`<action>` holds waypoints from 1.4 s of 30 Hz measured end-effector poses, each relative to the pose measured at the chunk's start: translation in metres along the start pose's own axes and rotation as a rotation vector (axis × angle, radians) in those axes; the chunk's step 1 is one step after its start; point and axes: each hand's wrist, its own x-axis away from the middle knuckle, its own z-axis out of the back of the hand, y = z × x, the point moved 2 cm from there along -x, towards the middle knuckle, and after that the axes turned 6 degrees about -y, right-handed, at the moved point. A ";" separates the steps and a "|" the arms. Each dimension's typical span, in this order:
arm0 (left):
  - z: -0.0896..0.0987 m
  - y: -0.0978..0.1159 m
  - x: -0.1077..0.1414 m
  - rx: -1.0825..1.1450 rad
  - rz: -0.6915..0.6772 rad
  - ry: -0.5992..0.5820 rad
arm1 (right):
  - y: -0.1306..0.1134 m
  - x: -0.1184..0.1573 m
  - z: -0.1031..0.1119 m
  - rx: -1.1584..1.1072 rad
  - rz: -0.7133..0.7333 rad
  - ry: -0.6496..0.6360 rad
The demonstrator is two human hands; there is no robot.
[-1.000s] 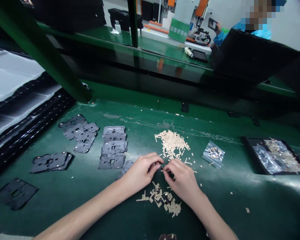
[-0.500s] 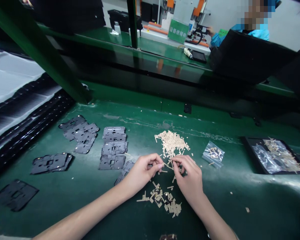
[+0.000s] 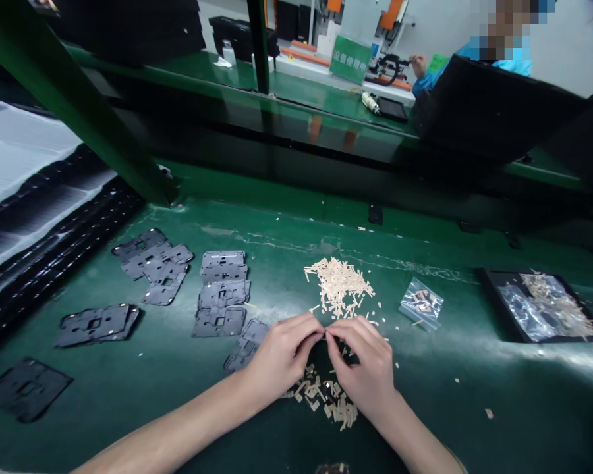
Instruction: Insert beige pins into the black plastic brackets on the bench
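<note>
While L hand point(image 3: 285, 350) & R hand point(image 3: 363, 355) pinch closed, tip-to-tip (item too tiny to ID), btwn strips point(image 3: 340, 282) & bits point(image 3: 344, 412), best work low, steady, w/ light pressure.

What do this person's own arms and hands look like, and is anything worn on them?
The left hand and right hand are both ungloved, with no ring or watch that I can make out. The left forearm and right forearm show no sleeve along most of their visible length; at the bottom edge, details are too unclear to tell.
</note>
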 end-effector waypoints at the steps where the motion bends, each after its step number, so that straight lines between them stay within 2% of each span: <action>1: 0.000 0.000 0.000 0.019 0.019 -0.004 | 0.001 0.000 0.001 0.007 -0.004 -0.001; 6: 0.003 0.000 -0.004 0.257 0.240 -0.011 | 0.013 -0.002 0.007 0.142 -0.062 0.066; 8: 0.003 -0.002 -0.005 0.340 0.298 0.003 | 0.014 -0.002 0.008 0.183 -0.031 0.075; 13: 0.002 -0.004 -0.004 0.380 0.310 0.005 | 0.005 0.002 0.000 0.202 0.116 0.022; 17: 0.001 -0.003 -0.003 0.365 0.320 0.021 | -0.001 0.004 -0.001 0.240 0.118 0.053; 21: 0.002 -0.006 -0.004 0.385 0.321 0.027 | -0.001 0.004 0.004 0.187 0.097 0.099; 25: 0.000 -0.008 -0.004 0.403 0.321 0.033 | -0.001 0.003 0.003 0.188 0.142 0.068; 30: -0.001 -0.002 -0.001 0.274 0.303 0.046 | 0.001 0.003 -0.002 0.207 0.113 0.008; 38: -0.005 -0.001 0.003 -0.118 0.102 0.036 | 0.001 0.006 -0.007 0.282 0.127 -0.025; 42: -0.006 -0.002 0.004 -0.168 0.079 0.007 | -0.003 0.007 -0.010 0.290 0.108 -0.050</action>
